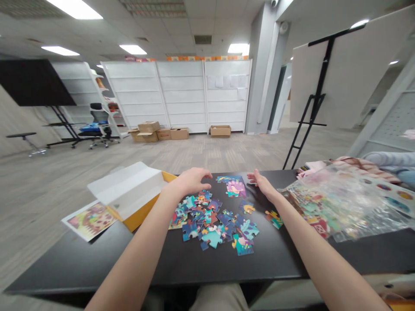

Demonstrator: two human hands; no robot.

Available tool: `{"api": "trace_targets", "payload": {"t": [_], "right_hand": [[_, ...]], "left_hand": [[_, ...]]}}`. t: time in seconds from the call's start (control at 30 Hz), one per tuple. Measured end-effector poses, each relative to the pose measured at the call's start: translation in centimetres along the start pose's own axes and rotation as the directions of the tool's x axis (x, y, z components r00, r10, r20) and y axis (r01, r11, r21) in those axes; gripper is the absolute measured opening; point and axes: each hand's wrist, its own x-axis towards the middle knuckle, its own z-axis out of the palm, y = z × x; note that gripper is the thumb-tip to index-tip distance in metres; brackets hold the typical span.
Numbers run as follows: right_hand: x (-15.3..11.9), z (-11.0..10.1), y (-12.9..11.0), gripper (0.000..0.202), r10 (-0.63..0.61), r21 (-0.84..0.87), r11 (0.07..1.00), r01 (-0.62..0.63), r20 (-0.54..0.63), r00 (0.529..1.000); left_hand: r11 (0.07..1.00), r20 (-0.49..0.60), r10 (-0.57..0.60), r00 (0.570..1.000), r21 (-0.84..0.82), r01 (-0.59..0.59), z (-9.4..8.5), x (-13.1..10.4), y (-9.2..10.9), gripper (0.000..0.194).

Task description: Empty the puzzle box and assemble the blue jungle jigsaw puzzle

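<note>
Loose jigsaw puzzle pieces [212, 220] lie in a heap on the black table [155, 268], in blue, teal and orange. Over the far left side of this heap hovers my left hand [192, 179], fingers curved and apart, holding nothing I can see. Beyond the heap, a few joined puzzle pieces [236, 188] with a purple and pink picture lie near the far edge. Just right of them is my right hand [259, 181], its fingers loosely stretched and no piece visible in it. A single orange and green piece [274, 218] rests beside my right forearm.
An open yellow and white box [132, 194] stands at left, partly over a printed picture card [90, 219]. At right lies a clear plastic bag [340, 203] with colourful pieces, folded cloth [366, 166] behind it. A black easel stand [308, 116] rises past the table.
</note>
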Motion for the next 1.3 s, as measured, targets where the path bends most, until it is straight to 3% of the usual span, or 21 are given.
{"api": "trace_targets", "payload": {"t": [0.17,0.3,0.4,0.53,0.6,0.83,0.97,1.07,1.17,1.23,1.3], "right_hand": [[-0.8,0.5,-0.3,0.076,-0.071,0.017,0.997,0.072,-0.037,0.997],[-0.8,0.6,-0.2,0.079,-0.080,0.004,0.997,0.080,-0.059,0.995],[-1.0,0.6,-0.3,0.079,-0.086,-0.030,0.996,0.084,-0.050,0.995],[-1.0,0.8,-0.5,0.080,-0.099,-0.067,0.993,0.095,-0.049,0.994],[-1.0,0.9,-0.4,0.079,-0.116,-0.081,0.990,0.112,-0.054,0.992],[-0.7,1.0,0.1,0.073,-0.168,-0.109,0.981,0.163,-0.036,0.985],[-0.7,1.0,0.2,0.069,-0.186,-0.141,0.973,0.182,-0.020,0.982],[-0.7,1.1,0.3,0.067,-0.190,-0.164,0.969,0.184,-0.023,0.981],[-0.8,1.0,0.3,0.066,-0.190,-0.168,0.968,0.185,-0.018,0.982],[-0.8,1.0,0.3,0.066,-0.187,-0.170,0.968,0.182,-0.011,0.982],[-0.8,1.0,0.3,0.066,-0.184,-0.178,0.967,0.180,-0.005,0.983]], "left_hand": [[0.996,0.022,-0.052,0.998,-0.075,0.053,1.3,-5.8,-0.1,0.027],[0.989,-0.003,-0.041,0.999,-0.140,0.040,3.7,-7.6,1.6,0.015],[0.980,-0.032,0.038,0.999,-0.195,-0.044,5.3,-7.1,3.9,0.017],[0.950,0.024,0.265,0.964,-0.180,-0.257,6.5,-5.4,6.5,0.019],[0.943,0.053,0.305,0.951,-0.159,-0.293,6.6,-4.7,7.0,0.024],[0.990,0.194,0.133,0.972,0.015,-0.139,6.2,-3.1,7.4,0.039],[0.995,0.263,0.096,0.960,-0.026,-0.092,6.0,-2.7,7.3,0.045],[0.988,0.217,0.119,0.969,-0.126,-0.093,6.2,-3.1,6.9,0.052],[0.961,0.057,0.131,0.990,-0.252,-0.112,6.1,-4.1,5.8,0.058],[0.959,-0.054,0.059,0.997,-0.276,-0.072,5.7,-5.2,4.6,0.060],[0.975,-0.101,-0.078,0.992,-0.214,0.055,5.0,-6.6,3.3,0.057]]}}
